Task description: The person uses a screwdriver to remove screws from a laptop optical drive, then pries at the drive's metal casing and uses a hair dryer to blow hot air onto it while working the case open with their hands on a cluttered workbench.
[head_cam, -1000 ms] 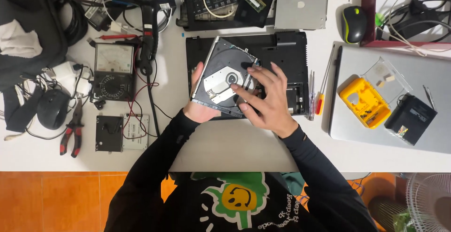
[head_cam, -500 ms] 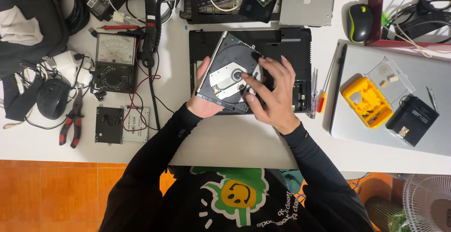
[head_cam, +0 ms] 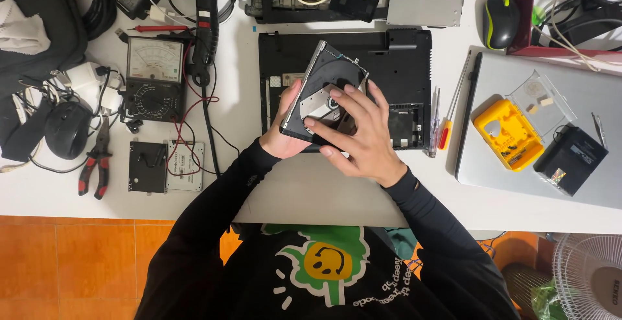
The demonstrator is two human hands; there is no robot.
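Optical drive (head_cam: 322,80) is in both my hands, tilted up off the black laptop base (head_cam: 395,61) that lies open side up on the white desk (head_cam: 337,190). Left hand (head_cam: 285,132) grips the drive's near left edge, thumb on the rim, fingers underneath and out of sight. Right hand (head_cam: 363,135) lies spread over the drive's top face, fingertips (head_cam: 337,93) pressing on the metal tray area near the hub; not pinching, just flat pressure. The drive sits over the middle of the base, its far corner raised. 2 screwdrivers (head_cam: 439,122) lie just right of the base, the red-handled one nearest. Right of those, a grey laptop (head_cam: 583,184) with a yellow case (head_cam: 508,135) and a small black box (head_cam: 570,160) on it. Left of the base: analog multimeter (head_cam: 154,77) with red lead, a small circuit board (head_cam: 148,166), red-handled pliers (head_cam: 96,161), black mouse (head_cam: 67,129). Another mouse (head_cam: 500,21) far right at the top.
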